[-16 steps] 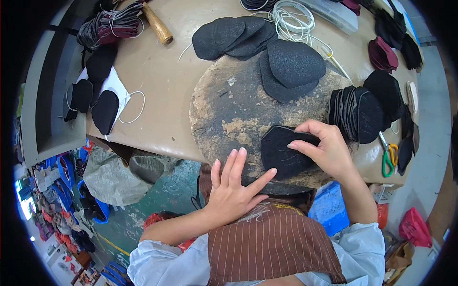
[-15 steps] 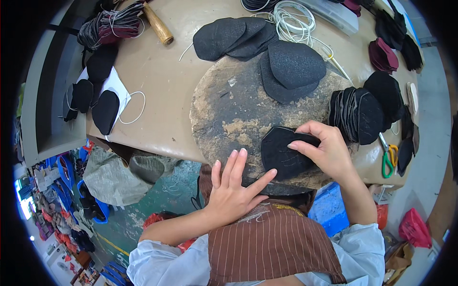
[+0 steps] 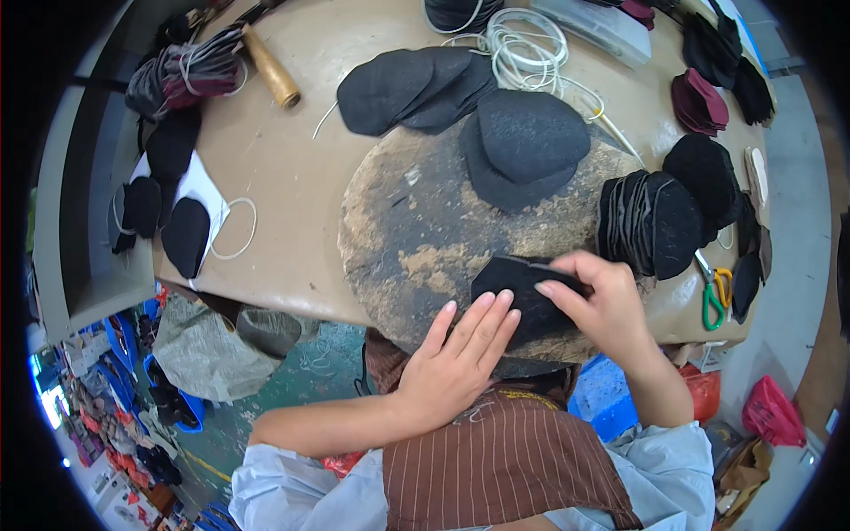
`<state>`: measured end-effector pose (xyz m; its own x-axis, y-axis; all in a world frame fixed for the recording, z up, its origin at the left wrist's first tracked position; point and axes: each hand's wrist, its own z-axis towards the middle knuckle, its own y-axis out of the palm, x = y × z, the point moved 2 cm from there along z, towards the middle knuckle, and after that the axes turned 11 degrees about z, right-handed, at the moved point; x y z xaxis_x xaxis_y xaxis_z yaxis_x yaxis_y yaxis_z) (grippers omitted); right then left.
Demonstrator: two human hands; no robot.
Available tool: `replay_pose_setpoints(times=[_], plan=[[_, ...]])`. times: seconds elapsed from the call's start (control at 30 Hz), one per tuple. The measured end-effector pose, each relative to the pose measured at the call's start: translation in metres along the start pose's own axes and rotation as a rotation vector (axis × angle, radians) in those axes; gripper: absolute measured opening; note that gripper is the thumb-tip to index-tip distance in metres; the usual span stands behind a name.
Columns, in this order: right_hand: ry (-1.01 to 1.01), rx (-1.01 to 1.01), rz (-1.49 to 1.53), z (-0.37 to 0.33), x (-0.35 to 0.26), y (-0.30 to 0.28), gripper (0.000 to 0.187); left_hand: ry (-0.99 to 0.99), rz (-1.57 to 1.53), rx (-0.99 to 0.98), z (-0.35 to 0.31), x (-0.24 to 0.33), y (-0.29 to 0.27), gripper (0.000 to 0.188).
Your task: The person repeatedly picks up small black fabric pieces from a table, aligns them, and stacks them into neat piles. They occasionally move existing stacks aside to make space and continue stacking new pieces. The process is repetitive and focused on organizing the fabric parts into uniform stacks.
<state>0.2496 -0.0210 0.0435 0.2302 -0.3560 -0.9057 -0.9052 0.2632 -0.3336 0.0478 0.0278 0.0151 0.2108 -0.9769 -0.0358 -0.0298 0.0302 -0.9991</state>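
Observation:
A black rounded piece of fabric [image 3: 537, 325] lies on the near side of a worn round block [image 3: 390, 212]. My right hand [image 3: 611, 310] pinches its right edge between thumb and fingers. Flat on the piece's left part rest the outstretched fingers of my left hand [image 3: 452, 358], which partly cover it. Just beyond my right hand stands a row of black pieces [image 3: 651, 221] packed on edge. Toward the block's far side sits a pile of dark grey rounded pieces [image 3: 531, 137], some overlapping.
More dark grey pieces [image 3: 381, 93] fan out past the block, beside a coil of white cord [image 3: 529, 49]. A wooden handle [image 3: 271, 68] and a tied bundle [image 3: 181, 75] lie far left. Scissors [image 3: 714, 301] rest at the right edge; a blue bin [image 3: 606, 394] stands below.
My left hand has moved right and forward onto the black fabric piece, its fingers now lying on it. My right hand keeps its pinch. The view has shifted slightly.

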Motion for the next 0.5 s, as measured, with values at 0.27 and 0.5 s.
replay_pose_setpoints(times=[0.27, 0.5], plan=[[0.265, 0.155, -0.026, -0.009, 0.011, -0.008, 0.022, -0.193, -0.277, -0.031, 0.031, -0.006, -0.019, 0.083], [0.049, 0.136, 0.374, -0.036, 0.01, -0.015, 0.014, -0.591, -1.268, -0.044, 0.037, -0.036, -0.015, 0.069]])
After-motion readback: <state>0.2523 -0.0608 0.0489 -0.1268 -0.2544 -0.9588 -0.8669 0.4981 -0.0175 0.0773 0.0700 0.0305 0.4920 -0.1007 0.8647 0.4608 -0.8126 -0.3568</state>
